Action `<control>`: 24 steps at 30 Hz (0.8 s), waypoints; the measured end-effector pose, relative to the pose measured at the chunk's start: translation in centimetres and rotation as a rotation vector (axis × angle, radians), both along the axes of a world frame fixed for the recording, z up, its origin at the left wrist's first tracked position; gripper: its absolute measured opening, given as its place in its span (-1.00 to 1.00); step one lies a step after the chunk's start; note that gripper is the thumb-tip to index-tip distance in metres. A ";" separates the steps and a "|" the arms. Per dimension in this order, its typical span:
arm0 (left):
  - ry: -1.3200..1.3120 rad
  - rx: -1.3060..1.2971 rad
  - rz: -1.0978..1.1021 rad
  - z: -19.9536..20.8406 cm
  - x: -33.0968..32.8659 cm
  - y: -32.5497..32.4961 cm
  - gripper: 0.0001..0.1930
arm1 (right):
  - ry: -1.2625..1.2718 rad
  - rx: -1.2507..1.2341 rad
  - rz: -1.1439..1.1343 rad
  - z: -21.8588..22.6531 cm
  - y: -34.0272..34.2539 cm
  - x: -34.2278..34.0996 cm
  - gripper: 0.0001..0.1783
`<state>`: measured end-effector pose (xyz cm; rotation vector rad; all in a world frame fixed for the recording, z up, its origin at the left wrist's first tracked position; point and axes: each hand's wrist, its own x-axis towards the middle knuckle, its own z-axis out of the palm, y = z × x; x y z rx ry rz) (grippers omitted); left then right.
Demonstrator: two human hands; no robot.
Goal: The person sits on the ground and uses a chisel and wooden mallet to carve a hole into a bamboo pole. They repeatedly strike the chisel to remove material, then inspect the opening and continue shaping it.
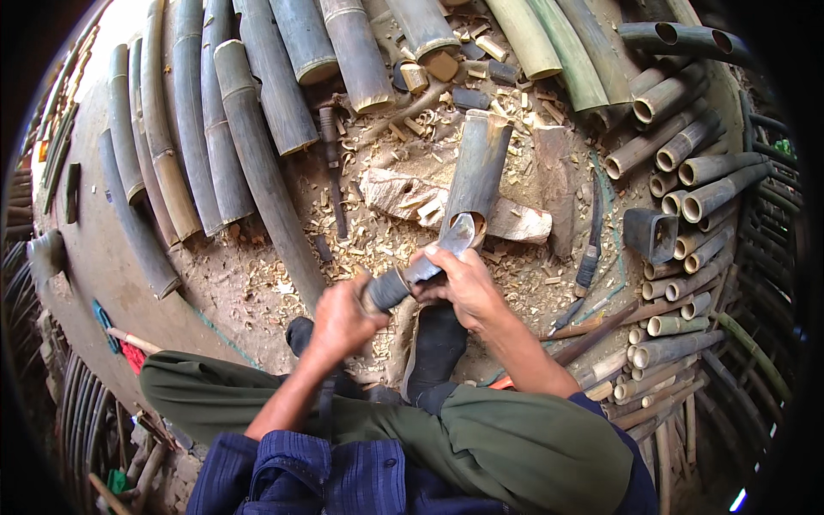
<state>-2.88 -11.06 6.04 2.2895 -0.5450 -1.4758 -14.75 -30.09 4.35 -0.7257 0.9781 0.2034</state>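
Observation:
My left hand is wrapped around the handle of a gouge, whose grip is bound in dark cord or tape. My right hand clasps the gouge farther forward, its thumb along the wide metal blade. The bright tip of the blade is at the near open end of a short, thick bamboo section; I cannot tell whether it is cutting. That section lies tilted over a pale, rough wooden block. The fingers of my right hand are partly hidden under the tool.
Long bamboo poles fan out at the left and far side. Cut bamboo tubes are stacked at the right beside a dark square container. A dark-handled tool and a long knife lie among wood chips. My boot is below my hands.

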 end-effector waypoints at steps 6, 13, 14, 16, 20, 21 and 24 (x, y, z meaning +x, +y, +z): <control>-0.679 -0.134 -0.569 5.3 9.0 -7.8 -0.91 | -0.398 0.386 -0.472 -0.5 1.2 1.3 -0.61; -1.036 -0.083 -0.981 10.2 3.6 -13.5 -0.87 | -0.369 0.539 -0.510 1.3 1.3 0.8 -0.52; -0.894 -0.095 -0.896 10.4 3.1 -12.4 -0.85 | -0.398 0.469 -0.453 2.0 1.7 0.4 -0.52; -0.528 -0.031 -0.900 11.3 2.4 -10.6 -0.84 | -0.419 0.360 -0.369 2.3 2.9 -1.4 -0.57; 0.049 -0.300 -1.222 10.5 -1.1 -8.8 -0.82 | -0.289 0.082 -0.136 0.5 2.6 -8.4 -0.69; 0.058 -0.414 -1.222 9.9 -2.8 -9.5 -0.78 | -0.186 -0.120 0.030 0.4 1.2 -9.5 -0.67; -0.300 -0.942 -0.889 7.3 -6.9 -14.3 -0.48 | -0.316 -1.027 0.442 1.0 -3.5 -12.6 -0.52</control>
